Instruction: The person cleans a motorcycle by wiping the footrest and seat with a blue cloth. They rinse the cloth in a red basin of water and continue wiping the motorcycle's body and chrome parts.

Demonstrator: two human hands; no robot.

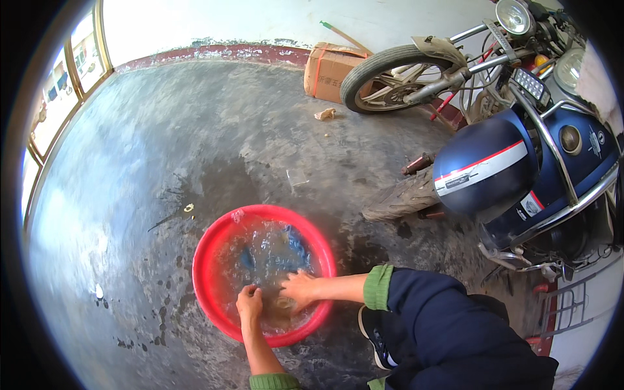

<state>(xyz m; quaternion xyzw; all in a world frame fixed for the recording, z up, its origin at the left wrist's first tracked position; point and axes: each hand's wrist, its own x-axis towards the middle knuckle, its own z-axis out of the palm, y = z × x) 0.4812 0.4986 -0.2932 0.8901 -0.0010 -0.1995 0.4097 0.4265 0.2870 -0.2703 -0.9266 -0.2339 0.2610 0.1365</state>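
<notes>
A round red plastic basin [204, 297] stands on the floor before me, holding cloudy, sudsy water. Blue cloth [295, 243] lies partly under the water in its far half. My left hand [249, 303] is over the near left part of the basin, fingers curled at the water's surface; whether anything is between them cannot be made out. My right hand [300, 289] reaches in from the right, its fingertips partly in the water. Close below it shows a yellowish-brown patch [285, 303] in the murky water, too unclear to name.
A blue motorcycle [485, 163] stands at the right; another motorcycle's front wheel [352, 80] is behind it. A cardboard box [326, 73] sits against the wall. The concrete floor [146, 146] has wet patches. My black shoe [378, 336] is right of the basin.
</notes>
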